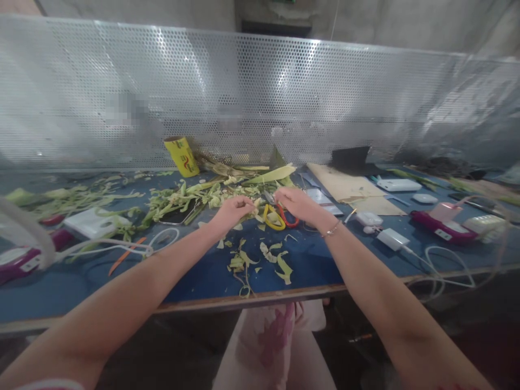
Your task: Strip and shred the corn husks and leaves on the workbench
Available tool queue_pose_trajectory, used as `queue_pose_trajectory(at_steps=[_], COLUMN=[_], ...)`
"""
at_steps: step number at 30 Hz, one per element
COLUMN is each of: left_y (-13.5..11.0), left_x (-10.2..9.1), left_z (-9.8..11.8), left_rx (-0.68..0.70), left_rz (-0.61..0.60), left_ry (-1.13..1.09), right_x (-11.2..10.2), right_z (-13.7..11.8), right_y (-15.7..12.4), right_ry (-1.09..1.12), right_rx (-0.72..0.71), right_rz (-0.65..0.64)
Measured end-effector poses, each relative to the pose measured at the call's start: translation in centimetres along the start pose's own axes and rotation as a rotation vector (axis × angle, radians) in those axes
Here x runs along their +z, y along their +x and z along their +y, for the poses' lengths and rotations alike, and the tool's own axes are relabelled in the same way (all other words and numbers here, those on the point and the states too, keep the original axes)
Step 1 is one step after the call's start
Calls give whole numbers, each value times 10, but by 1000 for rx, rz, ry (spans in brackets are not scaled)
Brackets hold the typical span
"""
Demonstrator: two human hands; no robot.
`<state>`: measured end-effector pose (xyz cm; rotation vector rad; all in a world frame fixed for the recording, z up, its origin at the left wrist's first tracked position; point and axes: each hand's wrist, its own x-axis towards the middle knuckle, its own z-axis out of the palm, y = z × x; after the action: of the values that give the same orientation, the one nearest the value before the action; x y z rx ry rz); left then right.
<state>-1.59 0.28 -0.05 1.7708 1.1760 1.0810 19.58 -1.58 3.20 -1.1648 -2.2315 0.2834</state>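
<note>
Both my arms reach over a blue table (203,281). My left hand (232,210) is curled, its fingertips pinched on a small pale green piece at the edge of a pile of cut green leaves (190,196). My right hand (299,205) is closed over the handles of yellow and red scissors (278,216), whose blades point towards the left hand. A thin bracelet sits on my right wrist. Leaf scraps (260,260) lie on the table just in front of both hands.
A perforated metal screen (260,97) walls off the table's far side. A yellow cup (181,156) stands against it. Cardboard sheets (349,187), white chargers (392,238) with cables, pink devices (442,225) and a white box (93,222) lie around. A plastic bag (276,341) hangs below the front edge.
</note>
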Motion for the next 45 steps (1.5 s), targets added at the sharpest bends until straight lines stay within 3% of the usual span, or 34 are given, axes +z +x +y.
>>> queue_pose_trajectory(at_steps=[7,18,21,26,30,45], left_y=[-7,-18,-18,-18,-17,-21], left_x=[10,18,19,17,16,18], left_z=[8,22,22,21,21,28], left_rx=[-91,-117,-113,-118,-105,-89], left_rz=[21,81,62,7,-45,46], left_ry=[-184,-248,-263,-287,-333,-299], right_x=[15,39,40,35,33,28], right_z=[-12,-15,-14,-10,-8,-19], right_y=[-2,8,9,9,9,3], right_ry=[200,45,100,291,316,465], right_rx=[-53,-48,-26,23,60,22], right_rz=[-100,87,83,-54,-27,-58])
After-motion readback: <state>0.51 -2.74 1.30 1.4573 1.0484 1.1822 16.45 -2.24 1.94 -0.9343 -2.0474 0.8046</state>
